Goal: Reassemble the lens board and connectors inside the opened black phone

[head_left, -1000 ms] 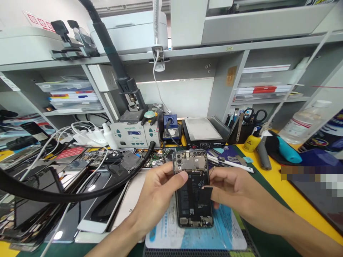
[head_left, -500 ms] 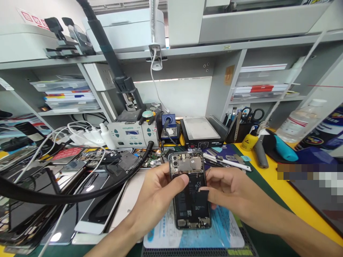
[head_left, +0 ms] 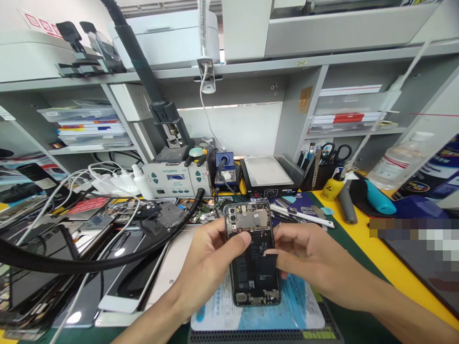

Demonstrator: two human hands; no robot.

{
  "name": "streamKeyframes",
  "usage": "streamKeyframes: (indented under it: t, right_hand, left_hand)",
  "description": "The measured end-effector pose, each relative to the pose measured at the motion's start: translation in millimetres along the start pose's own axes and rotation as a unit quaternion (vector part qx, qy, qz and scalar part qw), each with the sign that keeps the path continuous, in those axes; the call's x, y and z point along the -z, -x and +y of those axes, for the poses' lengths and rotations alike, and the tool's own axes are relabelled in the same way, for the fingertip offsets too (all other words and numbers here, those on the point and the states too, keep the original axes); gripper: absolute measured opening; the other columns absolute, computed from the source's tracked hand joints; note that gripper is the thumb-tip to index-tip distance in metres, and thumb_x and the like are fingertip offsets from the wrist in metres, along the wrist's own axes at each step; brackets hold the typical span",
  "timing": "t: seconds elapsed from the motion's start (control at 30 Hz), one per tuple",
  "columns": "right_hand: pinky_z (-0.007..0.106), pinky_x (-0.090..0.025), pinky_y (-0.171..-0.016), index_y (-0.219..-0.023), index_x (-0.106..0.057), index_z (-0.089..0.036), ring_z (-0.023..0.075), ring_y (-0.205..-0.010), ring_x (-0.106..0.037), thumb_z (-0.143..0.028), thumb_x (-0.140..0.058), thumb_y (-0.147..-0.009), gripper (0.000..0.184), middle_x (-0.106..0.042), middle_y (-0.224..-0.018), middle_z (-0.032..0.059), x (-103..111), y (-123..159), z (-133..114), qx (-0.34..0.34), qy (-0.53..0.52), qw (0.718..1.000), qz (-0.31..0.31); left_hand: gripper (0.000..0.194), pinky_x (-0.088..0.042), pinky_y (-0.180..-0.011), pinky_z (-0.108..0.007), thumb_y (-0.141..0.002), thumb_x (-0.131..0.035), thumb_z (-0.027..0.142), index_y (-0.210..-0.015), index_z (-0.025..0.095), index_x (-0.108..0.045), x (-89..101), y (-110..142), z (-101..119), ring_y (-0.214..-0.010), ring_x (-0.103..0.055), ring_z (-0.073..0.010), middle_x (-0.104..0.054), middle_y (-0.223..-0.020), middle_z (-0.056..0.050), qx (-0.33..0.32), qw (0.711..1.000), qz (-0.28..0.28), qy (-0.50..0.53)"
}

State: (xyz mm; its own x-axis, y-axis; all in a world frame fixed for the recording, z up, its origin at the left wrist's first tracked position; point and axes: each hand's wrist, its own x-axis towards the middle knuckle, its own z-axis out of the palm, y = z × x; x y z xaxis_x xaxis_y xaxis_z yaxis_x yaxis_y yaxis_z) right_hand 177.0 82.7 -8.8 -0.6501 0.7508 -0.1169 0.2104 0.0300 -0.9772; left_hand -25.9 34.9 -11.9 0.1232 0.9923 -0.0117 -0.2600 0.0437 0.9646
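An opened smartphone without its back cover is held upright, tilted toward me, its camera lenses, metal shield and black battery exposed. My left hand is closed on the phone's left side, thumb pressed across the upper battery and fingers behind. At the right edge, my right hand is closed, its thumb and fingers pinching a small black flap that lies over the battery. Whether the flap is joined to the battery I cannot tell. The right fingertips are partly hidden behind the phone.
Beneath the phone lies a blue-and-white packet on a black perforated mat. Several phones and screens are stacked to the left, crossed by a thick black hose. A rework station and a heating plate stand behind; white pen-like tools lie right.
The view has shifted very slightly. Both hands keep their hold on the phone and the flap, with no other visible change.
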Motion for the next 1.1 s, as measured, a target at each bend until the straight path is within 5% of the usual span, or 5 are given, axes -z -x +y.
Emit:
streamKeyframes:
  t: [1.1]
  right_hand:
    - [0.026,-0.043,-0.063,-0.083,-0.064,-0.019,0.0130,-0.069,-0.054,-0.033,-0.069,-0.089,0.016,-0.058,-0.076,-0.0019,-3,2,-4,0.007,0.023,1.000,-0.001]
  left_hand:
    - [0.019,-0.046,-0.087,-0.034,-0.090,-0.070,0.029,-0.103,0.020,-0.081,5.2,-3,-4,-0.090,-0.063,-0.0214,-0.076,-0.093,-0.005,-0.017,1.000,0.005,-0.009]
